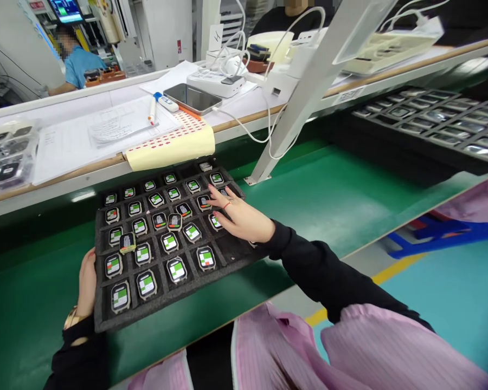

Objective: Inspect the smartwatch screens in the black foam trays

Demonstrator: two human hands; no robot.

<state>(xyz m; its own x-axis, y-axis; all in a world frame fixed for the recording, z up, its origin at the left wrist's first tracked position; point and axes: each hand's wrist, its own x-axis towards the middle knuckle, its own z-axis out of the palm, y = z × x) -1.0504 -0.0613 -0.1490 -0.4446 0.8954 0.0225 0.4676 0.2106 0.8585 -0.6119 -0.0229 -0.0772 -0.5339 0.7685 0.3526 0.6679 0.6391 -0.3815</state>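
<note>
A dark grey foam tray (166,298) lies tilted on the green bench, its compartments filled with several square smartwatches, such as a watch (121,296) at the near left corner. Most of their screens are lit with green and white blocks; a few show red or orange. One watch (127,242) and another watch (174,221) rest on top of the dividers. My left hand (88,284) grips the tray's left side, its fingertips partly hidden. Over the right-hand columns my right hand (248,218) has its fingers spread at the watches, and it covers some of them.
A white shelf above the tray carries papers (61,141), a phone (192,98), a marker (152,111) and a white charger (215,81) with cables. A slanted metal post (284,119) stands right of the tray. Another watch tray (427,124) sits far right. Two people are beyond the shelf.
</note>
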